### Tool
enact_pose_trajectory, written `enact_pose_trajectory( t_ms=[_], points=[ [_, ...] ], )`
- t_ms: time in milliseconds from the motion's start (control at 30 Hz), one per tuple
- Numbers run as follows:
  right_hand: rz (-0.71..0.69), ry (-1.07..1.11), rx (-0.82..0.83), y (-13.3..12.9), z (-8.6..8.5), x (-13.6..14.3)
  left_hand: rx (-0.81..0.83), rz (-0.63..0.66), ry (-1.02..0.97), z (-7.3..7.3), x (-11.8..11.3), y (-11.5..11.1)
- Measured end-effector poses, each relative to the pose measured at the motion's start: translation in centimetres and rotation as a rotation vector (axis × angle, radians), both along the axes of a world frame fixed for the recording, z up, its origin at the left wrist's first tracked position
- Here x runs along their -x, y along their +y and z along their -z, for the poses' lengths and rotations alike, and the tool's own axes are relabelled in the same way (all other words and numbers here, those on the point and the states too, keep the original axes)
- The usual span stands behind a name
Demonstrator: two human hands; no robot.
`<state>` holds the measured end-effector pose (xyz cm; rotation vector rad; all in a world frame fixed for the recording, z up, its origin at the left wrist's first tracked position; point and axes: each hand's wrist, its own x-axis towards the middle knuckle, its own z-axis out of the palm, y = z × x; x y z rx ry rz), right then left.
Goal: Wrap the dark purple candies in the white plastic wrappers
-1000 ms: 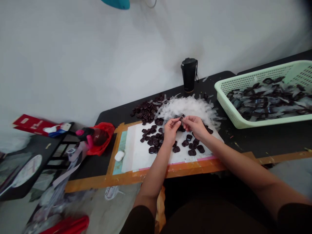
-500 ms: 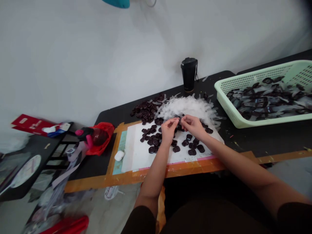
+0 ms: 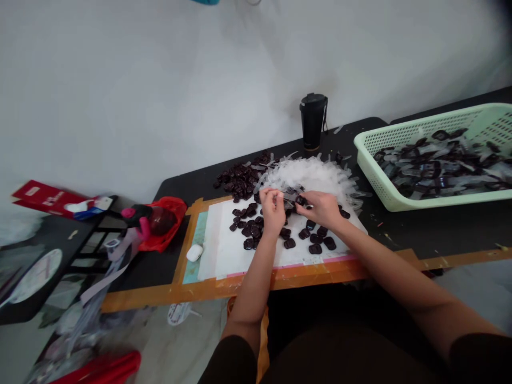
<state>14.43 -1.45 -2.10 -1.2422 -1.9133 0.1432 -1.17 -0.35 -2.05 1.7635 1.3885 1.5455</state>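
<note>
Over the white sheet (image 3: 212, 245), my left hand (image 3: 273, 209) pinches one end of a clear strip (image 3: 288, 197). My right hand (image 3: 320, 208) holds a small dark piece (image 3: 300, 200) between thumb and fingers, at the strip's other end. Several dark pieces (image 3: 315, 249) lie spread on the sheet below my hands. Behind them is a heap of translucent white strips (image 3: 308, 173), with a pile of dark pieces (image 3: 240, 178) to its left.
A pale green basket (image 3: 370, 168) of strips and dark pieces stands on the right. A black tumbler (image 3: 312, 121) is at the back. On the left are a white case (image 3: 194, 253), a red bag (image 3: 176, 226) and a red box (image 3: 48, 200).
My hands have moved a little apart, and a clear strip and dark piece now show between them. The view has shifted slightly.
</note>
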Motion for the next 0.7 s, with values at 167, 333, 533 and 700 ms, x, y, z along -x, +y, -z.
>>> enact_pose_trajectory(
  t_ms=[167,333,533,700],
  points=[
    [-0.098,0.367,0.068,0.6,-1.6,-1.6,0.005,-0.098,0.012,-0.2,1.4,0.8],
    [-0.095,1.279,0.068,2.5,-3.1,-4.0,-0.028,-0.055,0.294,-0.9,3.0,1.0],
    [-0.151,0.850,0.322,2.0,-1.5,-2.2,0.033,0.235,0.546,-0.4,1.7,0.5],
    [-0.358,0.641,0.528,1.4,-0.9,-1.0,0.234,0.299,-0.082,0.3,-0.1,0.2]
  ],
)
